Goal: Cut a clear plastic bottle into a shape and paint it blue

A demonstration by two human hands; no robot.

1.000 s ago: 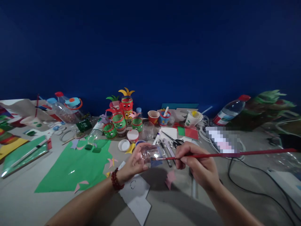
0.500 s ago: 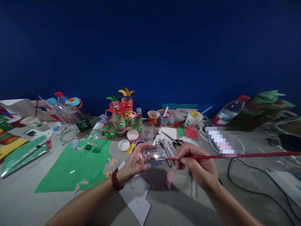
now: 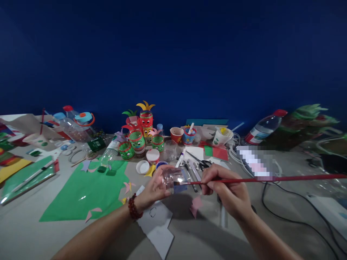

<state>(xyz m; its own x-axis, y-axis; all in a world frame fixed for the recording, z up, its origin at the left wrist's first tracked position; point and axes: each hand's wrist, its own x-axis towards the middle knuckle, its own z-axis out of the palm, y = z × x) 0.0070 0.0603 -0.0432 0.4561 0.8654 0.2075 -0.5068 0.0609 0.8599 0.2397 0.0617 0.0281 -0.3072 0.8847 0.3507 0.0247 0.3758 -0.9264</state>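
My left hand [image 3: 157,187], with a beaded bracelet on the wrist, is closed around a clear plastic bottle piece [image 3: 168,177], held sideways above the table with its open end to the right. A blue patch [image 3: 181,187] shows on the lower side of the piece near that end. My right hand [image 3: 226,186] pinches a red paintbrush [image 3: 260,179] close to its bristle end; its long handle points right. The dark bristles [image 3: 177,183] lie at the blue patch. Under the hands are a white paper sheet [image 3: 155,224] and pink paper scraps [image 3: 195,206].
Green paper [image 3: 89,191] covers the left of the table. Decorated cups [image 3: 137,141] stand at the back. Behind my hands lie scissors [image 3: 203,164], pens and an open white jar [image 3: 142,167]. A bottle [image 3: 265,126] and black cable [image 3: 295,221] are at right.
The bristles have moved slightly left along the plastic piece, and the blue patch shows more plainly. Both hands stay almost in place.
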